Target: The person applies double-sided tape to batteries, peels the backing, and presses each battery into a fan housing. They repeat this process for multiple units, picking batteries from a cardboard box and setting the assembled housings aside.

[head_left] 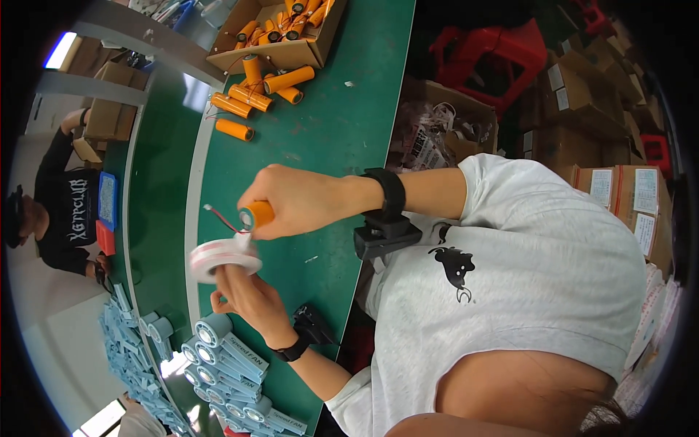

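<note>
My right hand (291,202), the upper one in the picture, grips an orange cylindrical battery (260,214). Thin red and dark wires ending in a small white plug stick out from the battery's end. Below it, my left hand (250,298) holds a roll of white tape with pink stripes (226,255), its fingers pushed into the core. The roll is right beside the battery's wired end; a pale bit between them looks like tape, slightly blurred. Both wrists wear black straps with small black devices.
Loose orange batteries (251,98) lie near an open cardboard box (306,54) of more batteries. Light-blue handheld fans (226,364) are piled lower down on the green table (313,138). Across it stands a person in black (73,211). Red stools (495,58) and cartons (626,204) stand right.
</note>
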### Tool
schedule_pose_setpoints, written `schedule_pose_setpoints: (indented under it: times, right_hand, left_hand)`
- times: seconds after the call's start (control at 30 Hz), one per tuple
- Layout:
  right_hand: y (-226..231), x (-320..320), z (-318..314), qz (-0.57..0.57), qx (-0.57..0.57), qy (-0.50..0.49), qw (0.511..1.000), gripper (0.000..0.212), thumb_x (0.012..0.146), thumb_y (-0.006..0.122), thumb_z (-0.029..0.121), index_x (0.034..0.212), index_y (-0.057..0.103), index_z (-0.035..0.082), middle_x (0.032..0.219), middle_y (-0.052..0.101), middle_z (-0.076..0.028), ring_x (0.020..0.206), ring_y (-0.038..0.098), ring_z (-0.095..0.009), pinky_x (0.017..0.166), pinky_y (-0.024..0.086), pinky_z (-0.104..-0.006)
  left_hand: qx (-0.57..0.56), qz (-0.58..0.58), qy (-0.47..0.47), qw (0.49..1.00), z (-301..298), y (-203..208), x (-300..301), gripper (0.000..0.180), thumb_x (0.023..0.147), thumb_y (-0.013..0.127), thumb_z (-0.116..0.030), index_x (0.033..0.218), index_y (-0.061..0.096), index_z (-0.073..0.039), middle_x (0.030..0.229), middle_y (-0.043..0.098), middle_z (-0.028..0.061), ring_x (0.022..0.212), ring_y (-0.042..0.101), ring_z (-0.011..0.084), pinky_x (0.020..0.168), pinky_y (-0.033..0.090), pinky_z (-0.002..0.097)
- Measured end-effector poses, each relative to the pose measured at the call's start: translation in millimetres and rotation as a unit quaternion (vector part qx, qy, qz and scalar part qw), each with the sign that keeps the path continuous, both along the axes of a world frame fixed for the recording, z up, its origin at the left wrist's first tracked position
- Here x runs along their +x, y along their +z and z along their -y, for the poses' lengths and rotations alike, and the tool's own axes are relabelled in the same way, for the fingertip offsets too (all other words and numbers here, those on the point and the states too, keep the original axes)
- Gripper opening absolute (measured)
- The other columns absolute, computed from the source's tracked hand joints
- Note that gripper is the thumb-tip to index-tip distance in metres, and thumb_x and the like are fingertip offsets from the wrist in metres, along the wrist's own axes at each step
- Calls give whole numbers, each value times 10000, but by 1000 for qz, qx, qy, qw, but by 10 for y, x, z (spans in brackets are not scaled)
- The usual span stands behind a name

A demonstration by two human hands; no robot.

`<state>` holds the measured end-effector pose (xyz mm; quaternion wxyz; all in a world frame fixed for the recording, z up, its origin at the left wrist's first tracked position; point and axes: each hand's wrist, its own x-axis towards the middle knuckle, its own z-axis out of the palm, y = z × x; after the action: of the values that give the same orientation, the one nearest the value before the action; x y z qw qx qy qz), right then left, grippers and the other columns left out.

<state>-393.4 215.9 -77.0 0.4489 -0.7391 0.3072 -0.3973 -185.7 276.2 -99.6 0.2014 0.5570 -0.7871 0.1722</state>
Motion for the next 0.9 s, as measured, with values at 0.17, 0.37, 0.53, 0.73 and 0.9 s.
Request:
schedule_pose_setpoints:
  times: [0.17,0.37,0.53,0.73,0.9]
  right_hand:
    - [-181,-205,-145,-188,-24,91,978,297,767,622,290,842,551,12,817,606,-135,653,562,-218,584,425,-312]
    - [-203,-524,194,-14,205,30,978,375,780,642,332,891,527,-7,803,581,-57,718,546,-103,626,432,-249]
    - [-9,28,378,198,45,31,979,309,728,704,143,958,543,15,820,572,-18,774,531,-74,651,436,-235]
    - [43,351,400,300,201,123,924,311,724,694,70,984,534,13,839,577,-41,788,550,-106,686,444,-226]
    - [-17,349,421,392,234,168,874,324,746,678,94,1011,521,-7,846,579,-59,809,548,-118,713,441,-226]
  left_hand:
    - [-17,-229,102,968,-53,181,87,403,793,535,-45,1174,425,28,1075,572,98,916,464,255,842,268,356]
    - [3,-313,87,946,-21,121,46,406,810,538,-66,1184,418,38,1031,602,83,911,447,258,833,280,336]
    - [13,-243,59,968,-68,71,-14,409,810,543,-60,1180,415,63,1062,566,124,918,424,277,834,278,349]
    - [13,-206,65,976,-35,3,5,443,798,572,-67,1182,408,83,1082,511,186,912,419,288,832,273,355]
    - [20,-193,65,979,-47,10,14,459,790,585,-66,1187,407,79,1077,513,189,905,429,291,825,270,357]
